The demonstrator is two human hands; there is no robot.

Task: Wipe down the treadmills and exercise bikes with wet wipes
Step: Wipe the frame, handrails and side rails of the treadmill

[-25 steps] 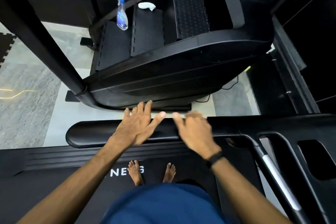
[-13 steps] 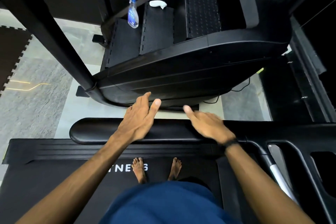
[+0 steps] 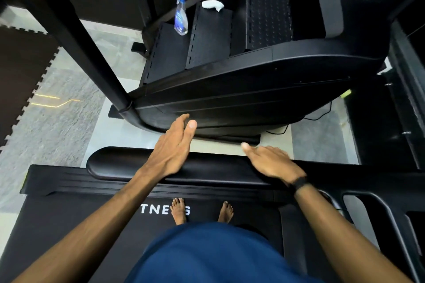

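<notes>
I stand barefoot on a black treadmill belt (image 3: 69, 225), facing its padded front bar (image 3: 119, 163). My left hand (image 3: 174, 147) stretches forward over that bar with straight fingers and holds nothing. My right hand (image 3: 271, 163) lies flat on the bar, palm down, fingers extended, also empty. Ahead, on the steps of a black stair-climber machine (image 3: 230, 94), stand a spray bottle (image 3: 181, 15) with a blue trigger and a crumpled white wipe (image 3: 212, 4). Both lie well beyond my hands.
A thick black upright post (image 3: 76, 37) slants across the upper left. Grey floor (image 3: 57, 122) and a dark puzzle mat (image 3: 20, 71) lie to the left. The treadmill's side frame with a silver grip (image 3: 377, 213) runs at the lower right. A black cable (image 3: 319, 117) trails on the floor.
The view has tilted and shifted slightly. My hands have spread apart along the bar; the left reaches further forward, the right has slid to the right.
</notes>
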